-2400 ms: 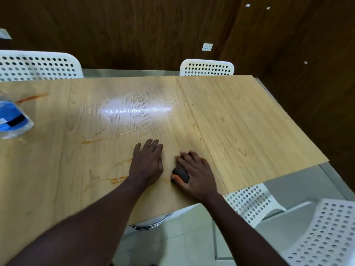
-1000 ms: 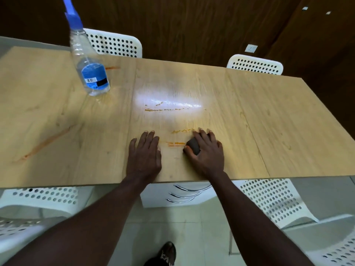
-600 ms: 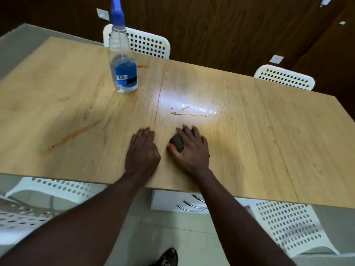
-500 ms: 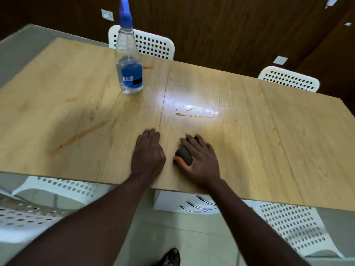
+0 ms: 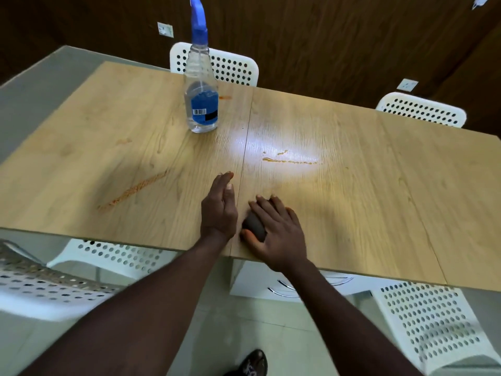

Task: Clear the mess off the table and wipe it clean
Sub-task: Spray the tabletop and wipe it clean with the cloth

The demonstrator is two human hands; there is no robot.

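Observation:
A light wooden table fills the view. Near its front edge my right hand lies over a small dark wad of cloth, thumb and fingers wrapped round it. Just left of it is my left hand, turned on its edge with straight fingers and holding nothing. Orange sauce streaks mark the wood: a long smear at the left, thin lines in the glare at the middle, a small dab behind the bottle. A clear spray bottle with a blue nozzle and blue label stands upright at the back.
White perforated chairs stand round the table: two at the far side, one at the near right, one at the near left. Dark wood panelling with wall sockets lies behind. My shoe shows on the tiled floor.
The view has swung left, bringing the spray bottle and long smear into sight. My right hand drew the cloth back toward the front edge. My left hand has lifted from flat onto its edge.

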